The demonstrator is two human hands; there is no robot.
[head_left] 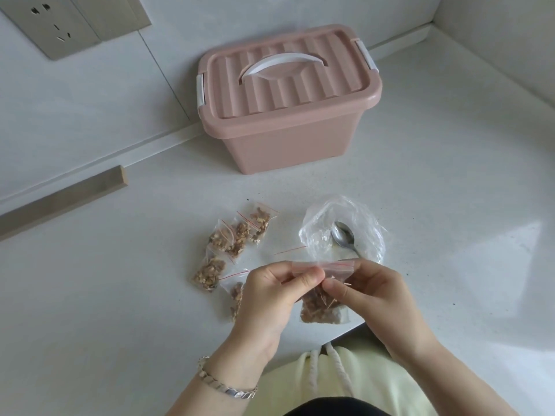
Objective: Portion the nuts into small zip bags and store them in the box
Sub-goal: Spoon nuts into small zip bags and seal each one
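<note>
My left hand (pixel 271 291) and my right hand (pixel 368 291) pinch the red-lined top strip of a small zip bag (pixel 322 309) filled with nuts, held just above the counter's front edge. Several filled zip bags (pixel 232 238) lie in a loose cluster on the counter to the left of my hands; one of them (pixel 235 295) is partly hidden behind my left hand. A pink storage box (pixel 288 139) with a white handle stands farther back, its lid shut and its side clips down.
A crumpled clear plastic bag (pixel 369 223) with a metal spoon (pixel 344 235) on it lies just beyond my right hand. A white countertop (pixel 120 295) meets the wall at the back and right. A wall socket (pixel 57 24) is at the top left.
</note>
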